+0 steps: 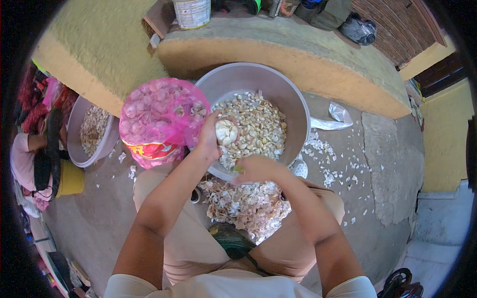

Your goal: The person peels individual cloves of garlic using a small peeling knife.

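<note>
My left hand (208,138) is closed around a whole garlic bulb (226,132), held over the near left part of a large grey basin (296,102). Loose garlic cloves (261,121) cover much of the basin's bottom. Close to the near rim, my right hand (257,169) has its fingers curled in, slightly blurred. A small yellow-green thing (239,170) shows at its fingertips; I cannot tell what it is. Left of the basin stands a pink mesh sack (149,111) full of garlic bulbs. Between my legs lies a heap of garlic skins (243,206).
At the left, another person (30,161) sits by a second basin (74,136) of garlic and a yellow bucket (71,178). A low ledge (278,52) runs behind my basin, with a white bucket (192,14) on it. Skin scraps (325,156) litter the floor on the right.
</note>
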Demonstrator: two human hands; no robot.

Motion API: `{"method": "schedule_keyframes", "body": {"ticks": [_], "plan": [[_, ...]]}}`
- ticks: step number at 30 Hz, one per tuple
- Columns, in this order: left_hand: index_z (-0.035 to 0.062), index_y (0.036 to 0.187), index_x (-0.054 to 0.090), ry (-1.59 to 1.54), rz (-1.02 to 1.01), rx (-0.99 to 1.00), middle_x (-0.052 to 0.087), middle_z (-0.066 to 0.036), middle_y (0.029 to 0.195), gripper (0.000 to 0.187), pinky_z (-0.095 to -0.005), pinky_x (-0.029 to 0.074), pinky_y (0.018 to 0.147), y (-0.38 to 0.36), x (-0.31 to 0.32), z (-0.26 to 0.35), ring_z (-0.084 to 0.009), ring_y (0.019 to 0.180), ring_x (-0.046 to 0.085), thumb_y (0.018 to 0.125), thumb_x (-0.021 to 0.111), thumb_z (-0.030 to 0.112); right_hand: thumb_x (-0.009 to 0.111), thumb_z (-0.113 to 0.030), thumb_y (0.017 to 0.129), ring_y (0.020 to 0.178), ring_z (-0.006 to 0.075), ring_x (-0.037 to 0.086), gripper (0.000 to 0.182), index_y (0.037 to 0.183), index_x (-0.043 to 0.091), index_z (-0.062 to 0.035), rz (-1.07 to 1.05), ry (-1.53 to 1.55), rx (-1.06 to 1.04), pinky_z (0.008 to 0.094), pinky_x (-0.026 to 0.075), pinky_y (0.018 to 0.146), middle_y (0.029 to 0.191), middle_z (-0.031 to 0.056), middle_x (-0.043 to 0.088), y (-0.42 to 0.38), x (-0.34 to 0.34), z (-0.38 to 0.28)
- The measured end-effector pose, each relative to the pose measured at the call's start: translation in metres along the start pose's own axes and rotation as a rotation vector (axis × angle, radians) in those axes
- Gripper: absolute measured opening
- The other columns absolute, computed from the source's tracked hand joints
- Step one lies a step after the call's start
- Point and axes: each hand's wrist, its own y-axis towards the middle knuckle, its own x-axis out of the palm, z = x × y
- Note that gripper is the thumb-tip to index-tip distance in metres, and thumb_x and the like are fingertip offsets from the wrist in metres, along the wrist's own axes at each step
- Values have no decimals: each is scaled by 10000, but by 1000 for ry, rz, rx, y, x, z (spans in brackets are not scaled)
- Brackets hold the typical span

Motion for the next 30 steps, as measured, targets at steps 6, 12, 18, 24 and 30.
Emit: {"method": "schedule_keyframes", "body": {"ticks": [6, 12, 18, 24, 30], "plan": [[30, 758, 551, 35, 2, -46, 575, -84, 620, 446, -311, 491, 465, 0, 1, 3, -192, 512, 568, 855, 315, 396, 605, -384, 727, 594, 245, 547, 383, 733, 535, -7, 223, 310, 50, 350, 402, 561, 616, 150, 541, -14, -50, 4], [32, 650, 531, 86, -22, -109, 555, -89, 565, 523, -286, 480, 435, 5, 3, -4, -185, 469, 548, 842, 273, 445, 605, -399, 727, 545, 284, 533, 393, 721, 535, -13, 436, 150, 98, 364, 394, 521, 578, 163, 527, -11, -46, -2], [35, 668, 559, 152, -111, -213, 567, -91, 593, 494, -294, 478, 477, 2, 1, -2, -188, 507, 555, 851, 283, 401, 605, -400, 727, 540, 284, 539, 376, 773, 567, -28, 426, 136, 139, 356, 404, 529, 580, 149, 548, -10, -44, -1], [27, 658, 556, 147, -89, -253, 567, -95, 595, 501, -292, 481, 424, 0, 4, -4, -187, 476, 551, 843, 313, 424, 592, -356, 755, 514, 198, 527, 315, 928, 615, -94, 387, 255, 80, 323, 399, 517, 590, 102, 566, -8, -41, -1], [29, 657, 558, 147, -149, -283, 568, -97, 589, 502, -268, 470, 378, 2, -1, -6, -178, 442, 546, 835, 344, 447, 505, -483, 765, 590, 329, 549, 460, 720, 602, -36, 262, 274, 116, 385, 417, 568, 606, 180, 551, -7, -41, 3]]}}
